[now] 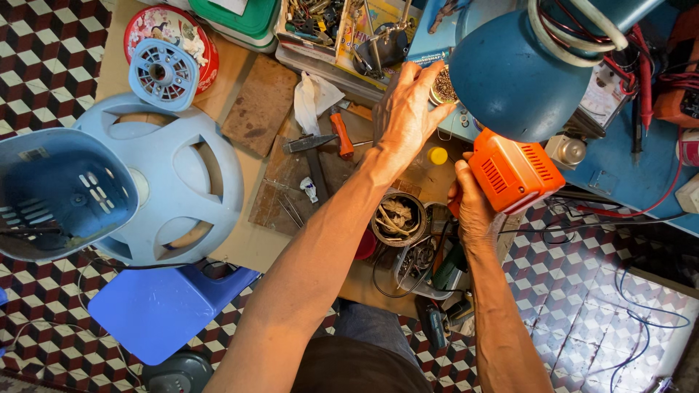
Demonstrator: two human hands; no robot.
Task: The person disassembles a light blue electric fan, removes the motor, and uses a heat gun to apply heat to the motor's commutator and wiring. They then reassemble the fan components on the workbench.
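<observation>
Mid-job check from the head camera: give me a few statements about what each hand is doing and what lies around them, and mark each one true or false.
1. The right hand grips an orange box-shaped device. True.
2. The left hand holds the hammer. False: the hammer lies untouched; the hand reaches to a small round tin.
3. A blue lamp shade hangs above the orange device. True.
4. The light blue fan housing lies to the right of both arms. False: it lies to their left.
</observation>
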